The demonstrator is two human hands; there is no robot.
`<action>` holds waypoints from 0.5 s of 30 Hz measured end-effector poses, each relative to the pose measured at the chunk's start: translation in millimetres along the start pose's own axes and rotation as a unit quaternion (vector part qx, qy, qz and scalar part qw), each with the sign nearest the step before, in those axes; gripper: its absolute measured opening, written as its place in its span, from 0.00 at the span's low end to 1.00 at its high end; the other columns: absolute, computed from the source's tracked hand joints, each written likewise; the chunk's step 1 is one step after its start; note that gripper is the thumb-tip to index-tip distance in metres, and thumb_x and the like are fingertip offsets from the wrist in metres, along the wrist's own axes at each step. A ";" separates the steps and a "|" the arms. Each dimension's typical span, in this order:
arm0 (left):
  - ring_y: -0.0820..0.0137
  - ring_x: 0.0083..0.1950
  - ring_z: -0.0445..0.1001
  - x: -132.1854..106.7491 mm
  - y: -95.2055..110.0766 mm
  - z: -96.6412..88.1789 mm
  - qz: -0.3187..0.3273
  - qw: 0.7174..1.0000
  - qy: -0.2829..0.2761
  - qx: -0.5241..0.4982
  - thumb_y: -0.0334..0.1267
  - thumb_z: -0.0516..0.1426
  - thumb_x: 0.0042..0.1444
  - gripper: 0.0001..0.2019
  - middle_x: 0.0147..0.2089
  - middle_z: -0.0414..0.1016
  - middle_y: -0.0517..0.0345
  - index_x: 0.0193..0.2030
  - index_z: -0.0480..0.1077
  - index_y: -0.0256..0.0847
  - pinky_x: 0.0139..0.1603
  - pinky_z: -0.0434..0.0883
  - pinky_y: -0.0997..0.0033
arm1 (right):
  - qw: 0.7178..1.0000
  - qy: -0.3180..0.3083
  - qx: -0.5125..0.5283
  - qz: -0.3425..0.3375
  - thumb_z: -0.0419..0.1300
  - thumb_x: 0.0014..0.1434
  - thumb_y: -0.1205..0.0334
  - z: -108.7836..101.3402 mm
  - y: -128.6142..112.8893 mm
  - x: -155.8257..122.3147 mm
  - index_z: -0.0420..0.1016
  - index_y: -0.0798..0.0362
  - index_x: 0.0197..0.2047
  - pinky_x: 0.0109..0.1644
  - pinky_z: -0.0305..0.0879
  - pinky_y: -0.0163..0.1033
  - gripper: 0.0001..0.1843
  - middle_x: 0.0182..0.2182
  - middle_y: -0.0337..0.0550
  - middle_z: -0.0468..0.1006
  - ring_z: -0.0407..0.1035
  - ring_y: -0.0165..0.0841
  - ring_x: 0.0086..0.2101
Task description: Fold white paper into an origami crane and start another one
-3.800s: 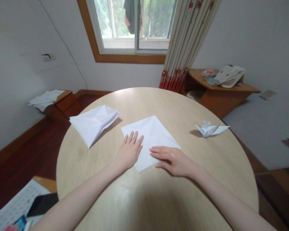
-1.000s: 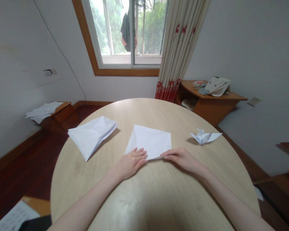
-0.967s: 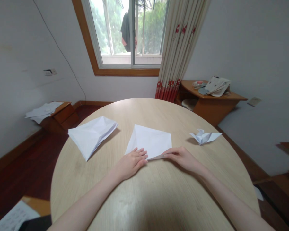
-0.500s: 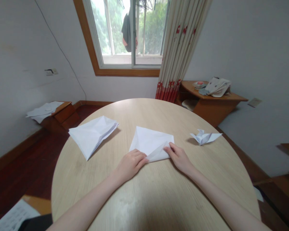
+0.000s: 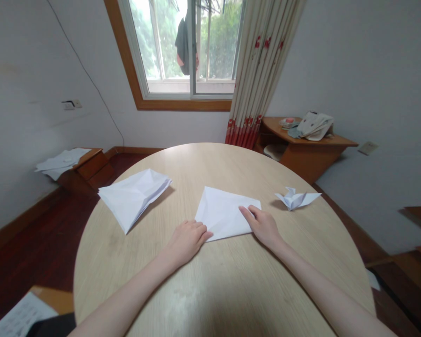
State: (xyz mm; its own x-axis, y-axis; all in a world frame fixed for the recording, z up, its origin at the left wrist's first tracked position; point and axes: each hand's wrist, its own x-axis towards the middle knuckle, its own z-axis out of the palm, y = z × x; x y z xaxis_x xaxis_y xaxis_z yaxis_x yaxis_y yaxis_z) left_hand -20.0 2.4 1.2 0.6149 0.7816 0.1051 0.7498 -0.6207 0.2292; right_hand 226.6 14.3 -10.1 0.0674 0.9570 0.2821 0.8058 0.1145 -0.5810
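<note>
I am watching the paper (image 5: 224, 213) lying flat near the middle of the round table (image 5: 231, 290), folded into a crisp, kite-like white shape. My left hand (image 5: 187, 238) is resting loosely curled, its fingertips pinning the sheet's 7 o'clock corner without clamping it. My right hand (image 5: 263, 224) is lying with its fingers straight and together, pressing down the 4 o'clock edge. I am judging the sheet to be light, thin, limp and apt to slide on the smooth pale wood, so flat pressure or a corner pinch is suiting it best. A creased stack (image 5: 133, 196) is sitting at 10 o'clock and a small folded figure (image 5: 296, 199) at 3 o'clock.
</note>
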 end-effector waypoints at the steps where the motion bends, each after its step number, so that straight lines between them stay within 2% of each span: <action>1: 0.64 0.38 0.73 -0.3 -0.3 -1.8 0.003 1.000 -0.011 -0.002 0.42 0.47 0.69 0.18 0.33 0.75 0.56 0.32 0.70 0.38 0.40 0.65 0.66 | 1.000 0.000 -0.005 0.001 0.42 0.61 0.35 -0.5 0.6 0.6 0.54 0.48 0.19 0.27 0.48 0.36 0.30 0.16 0.37 0.62 0.59 0.33 0.21; 7: 0.62 0.39 0.75 -2.2 -3.2 -13.2 -0.004 0.998 -0.062 0.000 0.43 0.49 0.67 0.15 0.36 0.77 0.54 0.34 0.70 0.38 0.39 0.65 0.65 | 0.996 -0.006 -0.084 0.002 0.40 0.63 0.36 -0.3 5.6 2.0 0.60 0.49 0.21 0.27 0.46 0.36 0.30 0.16 0.39 0.66 0.62 0.35 0.21; 10: 0.63 0.39 0.75 -3.1 -3.1 -15.4 -0.001 0.998 -0.069 0.005 0.43 0.50 0.67 0.14 0.37 0.77 0.55 0.35 0.70 0.38 0.40 0.65 0.65 | 0.990 0.003 -0.137 -0.008 0.40 0.65 0.39 1.5 9.2 1.1 0.65 0.50 0.24 0.26 0.46 0.36 0.30 0.18 0.41 0.70 0.65 0.36 0.23; 12: 0.63 0.40 0.75 -3.2 -1.2 -14.4 0.006 0.998 -0.064 0.008 0.42 0.50 0.67 0.14 0.37 0.76 0.55 0.35 0.70 0.38 0.40 0.65 0.65 | 0.986 0.030 -0.158 -0.034 0.40 0.66 0.42 2.1 10.3 0.6 0.68 0.50 0.28 0.27 0.49 0.36 0.28 0.21 0.42 0.73 0.67 0.37 0.25; 15: 0.63 0.40 0.75 -3.2 4.3 -10.4 0.014 0.998 -0.053 0.014 0.42 0.49 0.67 0.15 0.37 0.76 0.55 0.34 0.69 0.38 0.41 0.64 0.65 | 0.971 0.120 -0.167 -0.125 0.42 0.68 0.48 -0.2 6.3 -0.4 0.70 0.53 0.37 0.34 0.58 0.39 0.22 0.30 0.48 0.77 0.70 0.40 0.31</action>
State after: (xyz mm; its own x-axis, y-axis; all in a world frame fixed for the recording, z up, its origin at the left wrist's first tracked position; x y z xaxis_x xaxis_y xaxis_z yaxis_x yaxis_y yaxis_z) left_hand -21.4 -2.1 11.9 0.6568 0.7540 0.0077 0.7378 -0.6448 0.1999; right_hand 231.8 14.6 -13.7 -0.0522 0.8165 0.5750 0.9575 0.2046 -0.2035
